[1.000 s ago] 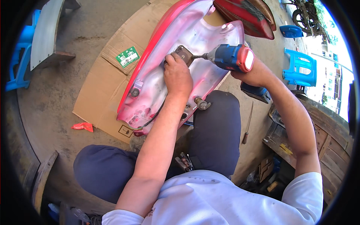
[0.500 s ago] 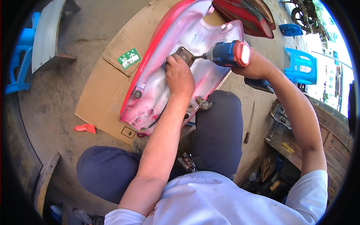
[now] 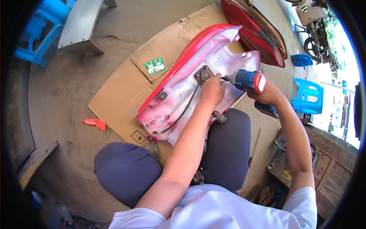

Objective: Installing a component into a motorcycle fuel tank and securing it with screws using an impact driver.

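An upturned red motorcycle fuel tank point(image 3: 168, 83) lies before me, its pale pink-white underside showing. A small dark plate point(image 3: 203, 74) sits in the middle of that underside, with a thin black cable point(image 3: 183, 113) running from it to the near end. My left hand point(image 3: 213, 91) is just right of the plate, fingertips pinched together by the tip of the driver; what they hold is hidden. My right hand point(image 3: 268, 94) grips a blue and red cordless impact driver point(image 3: 243, 80), its bit pointing left at those fingers. A metal fuel tap point(image 3: 219, 117) sticks out beside my right knee.
Flattened cardboard point(image 3: 121, 94) lies under the tank. Beyond it rests a red and brown motorcycle seat point(image 3: 254, 32). A blue stool point(image 3: 308, 95) stands at right, near a wooden bench point(image 3: 331, 164). A long screwdriver point(image 3: 251, 162) lies by my right leg; an orange-red packet point(image 3: 94, 123) is at left.
My left hand has left the plate and come back to the driver's tip, uncovering the plate. The bit has drawn away from the plate. The whole view has shifted.
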A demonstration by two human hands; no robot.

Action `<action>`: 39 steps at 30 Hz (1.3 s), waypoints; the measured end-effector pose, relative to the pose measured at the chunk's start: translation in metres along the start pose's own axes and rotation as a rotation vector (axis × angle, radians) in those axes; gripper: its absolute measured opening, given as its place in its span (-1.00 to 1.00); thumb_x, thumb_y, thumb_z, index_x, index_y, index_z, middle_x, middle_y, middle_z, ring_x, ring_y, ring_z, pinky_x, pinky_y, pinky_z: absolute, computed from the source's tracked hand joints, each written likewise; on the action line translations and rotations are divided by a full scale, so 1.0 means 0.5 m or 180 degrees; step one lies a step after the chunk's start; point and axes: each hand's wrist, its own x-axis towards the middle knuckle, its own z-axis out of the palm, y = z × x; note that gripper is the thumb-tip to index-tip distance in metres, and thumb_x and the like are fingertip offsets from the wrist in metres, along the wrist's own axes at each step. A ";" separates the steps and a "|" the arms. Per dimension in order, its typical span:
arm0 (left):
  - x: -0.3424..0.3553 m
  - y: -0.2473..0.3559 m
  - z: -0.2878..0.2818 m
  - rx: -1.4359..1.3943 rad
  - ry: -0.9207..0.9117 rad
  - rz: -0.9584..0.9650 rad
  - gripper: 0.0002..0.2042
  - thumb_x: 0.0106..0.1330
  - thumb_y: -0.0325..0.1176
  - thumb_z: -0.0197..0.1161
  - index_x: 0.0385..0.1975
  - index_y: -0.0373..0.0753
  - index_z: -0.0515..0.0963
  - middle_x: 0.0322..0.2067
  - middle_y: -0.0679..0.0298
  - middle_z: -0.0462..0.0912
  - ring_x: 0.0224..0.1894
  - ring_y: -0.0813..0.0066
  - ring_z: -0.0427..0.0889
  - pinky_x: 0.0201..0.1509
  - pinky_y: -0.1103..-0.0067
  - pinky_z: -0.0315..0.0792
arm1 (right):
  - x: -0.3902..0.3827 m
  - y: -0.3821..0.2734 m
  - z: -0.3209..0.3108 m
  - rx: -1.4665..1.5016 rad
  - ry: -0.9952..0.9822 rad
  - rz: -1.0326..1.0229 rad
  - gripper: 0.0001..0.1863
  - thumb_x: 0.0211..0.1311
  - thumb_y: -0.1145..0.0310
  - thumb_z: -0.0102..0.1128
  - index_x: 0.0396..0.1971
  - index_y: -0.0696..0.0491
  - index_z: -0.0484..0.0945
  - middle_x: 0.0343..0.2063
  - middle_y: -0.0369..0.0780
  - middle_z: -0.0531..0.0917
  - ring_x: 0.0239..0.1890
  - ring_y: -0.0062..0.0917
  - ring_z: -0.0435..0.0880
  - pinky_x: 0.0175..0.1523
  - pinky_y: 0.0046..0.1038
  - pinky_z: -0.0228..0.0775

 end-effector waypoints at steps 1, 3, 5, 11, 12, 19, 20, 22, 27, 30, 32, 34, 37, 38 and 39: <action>0.002 0.001 0.003 -0.0019 0.0058 -0.0027 -0.68 0.33 -0.40 0.34 0.06 -0.31 0.63 -0.25 -0.14 0.76 -0.09 -0.17 0.75 0.00 0.05 0.56 | 0.000 -0.007 -0.002 0.0019 -0.0008 0.0152 -0.57 0.06 0.35 0.43 -0.01 0.08 0.63 -0.13 0.00 0.76 -0.03 -0.08 0.75 0.09 -0.18 0.59; 0.009 0.003 0.009 -0.0049 0.0043 -0.0076 -0.79 0.34 -0.44 0.29 -0.07 -0.30 0.65 -0.32 -0.16 0.74 -0.12 -0.21 0.74 -0.01 0.03 0.55 | 0.007 -0.027 -0.009 -0.0117 -0.0069 0.0395 -0.58 0.09 0.31 0.42 -0.03 0.09 0.64 -0.16 0.02 0.76 -0.05 -0.04 0.75 0.07 -0.18 0.58; 0.005 0.005 0.015 -0.0222 0.0182 -0.0045 -0.82 0.34 -0.45 0.28 -0.12 -0.31 0.65 -0.33 -0.16 0.74 -0.13 -0.21 0.74 -0.02 0.04 0.55 | 0.013 -0.057 -0.025 -0.0292 -0.0156 0.0414 -0.60 0.10 0.31 0.42 -0.05 0.10 0.65 -0.19 0.02 0.77 -0.08 -0.03 0.75 0.05 -0.18 0.59; 0.003 0.016 0.026 -0.0844 0.0768 0.0129 -0.72 0.35 -0.53 0.26 0.05 -0.35 0.56 -0.23 -0.17 0.74 -0.09 -0.25 0.73 0.00 0.03 0.55 | 0.024 -0.173 -0.066 -0.0639 -0.0240 0.0578 -0.61 0.06 0.40 0.47 -0.08 0.11 0.63 -0.26 -0.10 0.77 -0.15 -0.12 0.76 0.04 -0.21 0.59; 0.005 0.019 0.026 -0.1028 0.1041 0.0191 -0.65 0.36 -0.55 0.25 0.14 -0.37 0.51 -0.17 -0.17 0.74 -0.07 -0.26 0.72 0.01 0.03 0.55 | 0.027 -0.166 -0.070 -0.0616 -0.0099 0.0333 -0.63 0.07 0.40 0.46 -0.09 0.11 0.62 -0.30 -0.11 0.76 -0.19 -0.12 0.76 0.02 -0.21 0.60; 0.010 0.053 0.016 -0.1506 0.0577 -0.0245 -0.22 0.43 -0.47 0.22 0.53 -0.58 -0.06 0.32 -0.50 0.35 0.38 -0.42 0.42 0.46 0.09 0.36 | 0.081 -0.123 -0.068 0.0686 -0.0466 0.1201 -0.72 0.15 0.36 0.42 -0.14 0.07 0.65 -0.51 -0.33 0.62 -0.53 -0.59 0.61 -0.45 -0.43 0.41; 0.010 0.054 0.015 -0.1498 0.0520 -0.0290 -0.22 0.43 -0.47 0.21 0.53 -0.61 -0.07 0.34 -0.51 0.33 0.40 -0.41 0.40 0.49 0.10 0.33 | 0.083 -0.122 -0.063 0.0829 -0.0457 0.1249 -0.73 0.16 0.36 0.41 -0.15 0.07 0.65 -0.52 -0.31 0.61 -0.57 -0.62 0.57 -0.50 -0.46 0.36; 0.011 0.041 0.014 -0.1513 0.0602 -0.0304 -0.21 0.43 -0.47 0.21 0.53 -0.62 -0.08 0.33 -0.53 0.32 0.41 -0.42 0.39 0.50 0.09 0.32 | 0.094 -0.134 -0.047 0.0890 -0.0427 0.1239 -0.73 0.16 0.36 0.41 -0.14 0.08 0.66 -0.52 -0.31 0.61 -0.57 -0.61 0.58 -0.50 -0.45 0.38; 0.009 0.045 0.001 -0.1409 0.0728 -0.0457 -0.25 0.40 -0.48 0.21 0.51 -0.59 0.01 0.31 -0.45 0.38 0.36 -0.39 0.44 0.46 0.09 0.37 | 0.114 -0.116 -0.047 0.0914 -0.0460 0.1281 -0.79 0.21 0.44 0.45 -0.18 0.09 0.66 -0.53 -0.31 0.63 -0.58 -0.57 0.62 -0.50 -0.43 0.46; 0.001 0.043 -0.038 -0.0700 0.0464 -0.0565 -0.38 0.35 -0.48 0.23 0.41 -0.54 0.26 0.29 -0.27 0.46 0.30 -0.24 0.51 0.43 0.10 0.38 | 0.125 -0.091 -0.071 0.1100 -0.0536 0.1367 -0.71 0.13 0.37 0.45 -0.14 0.07 0.67 -0.52 -0.29 0.63 -0.58 -0.57 0.61 -0.51 -0.43 0.44; -0.014 0.007 -0.041 0.0721 0.1436 0.0059 -0.53 0.33 -0.46 0.22 0.24 -0.45 0.48 0.23 -0.10 0.53 0.26 -0.07 0.53 0.40 0.11 0.35 | 0.138 -0.096 -0.080 0.1014 -0.0542 0.1401 -0.71 0.13 0.38 0.46 -0.15 0.08 0.66 -0.53 -0.29 0.62 -0.59 -0.57 0.60 -0.51 -0.43 0.46; -0.023 -0.028 -0.028 0.1119 0.1678 0.0085 -0.59 0.35 -0.43 0.18 0.18 -0.41 0.56 0.19 -0.05 0.57 0.28 0.01 0.51 0.41 0.10 0.31 | 0.153 -0.108 -0.083 0.1043 -0.0622 0.1379 -0.72 0.12 0.39 0.45 -0.16 0.09 0.65 -0.55 -0.30 0.61 -0.61 -0.57 0.59 -0.52 -0.45 0.44; -0.024 -0.047 -0.034 0.1324 0.1396 -0.0035 -0.61 0.35 -0.46 0.17 0.16 -0.38 0.58 0.13 0.02 0.61 0.25 0.03 0.54 0.35 0.13 0.35 | 0.156 -0.107 -0.081 0.1094 -0.0731 0.1345 -0.74 0.12 0.41 0.41 -0.18 0.12 0.63 -0.56 -0.30 0.60 -0.62 -0.57 0.59 -0.53 -0.47 0.41; -0.021 -0.046 -0.035 0.1314 0.1362 -0.0011 -0.61 0.35 -0.46 0.17 0.16 -0.38 0.58 0.13 0.02 0.61 0.25 0.03 0.54 0.35 0.13 0.35 | 0.155 -0.102 -0.081 0.1110 -0.0713 0.1380 -0.74 0.12 0.41 0.41 -0.18 0.12 0.63 -0.56 -0.30 0.60 -0.62 -0.57 0.59 -0.53 -0.47 0.41; -0.024 -0.048 -0.037 0.1280 0.1267 -0.0038 -0.64 0.35 -0.46 0.17 0.14 -0.37 0.59 0.12 0.04 0.61 0.23 0.04 0.54 0.34 0.13 0.36 | 0.154 -0.099 -0.077 0.1100 -0.0711 0.1352 -0.74 0.12 0.40 0.41 -0.18 0.13 0.63 -0.56 -0.29 0.60 -0.62 -0.58 0.59 -0.53 -0.47 0.41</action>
